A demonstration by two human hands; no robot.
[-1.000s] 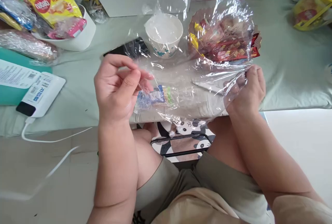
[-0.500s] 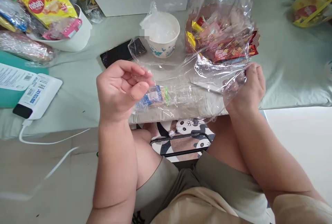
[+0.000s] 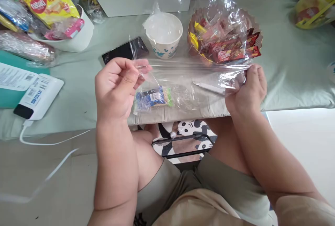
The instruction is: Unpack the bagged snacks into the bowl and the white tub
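A sheet of clear plastic wrap (image 3: 191, 68) is stretched between my two hands above the table's front edge. My left hand (image 3: 115, 86) pinches its left edge with thumb and fingers closed. My right hand (image 3: 248, 88) is closed round its bunched right end. Under the wrap lies a small blue-and-green wrapped sweet (image 3: 153, 97) on a brown mat (image 3: 183, 109). Behind the wrap stand a white paper cup (image 3: 164, 34) and a gold-rimmed plate of red and yellow snack bars (image 3: 225, 44).
A black phone (image 3: 123, 49) lies left of the cup. A white bowl of snack packets (image 3: 65, 27) stands at the back left, a white power bank with a cable (image 3: 39, 96) at the left. A thin white stick (image 3: 209, 87) lies on the mat. A panda-print stool (image 3: 185, 138) shows between my knees.
My left hand opened for a moment, then pinched the wrap's edge again. The loose, billowing wrap is now pulled taut and lower between both hands.
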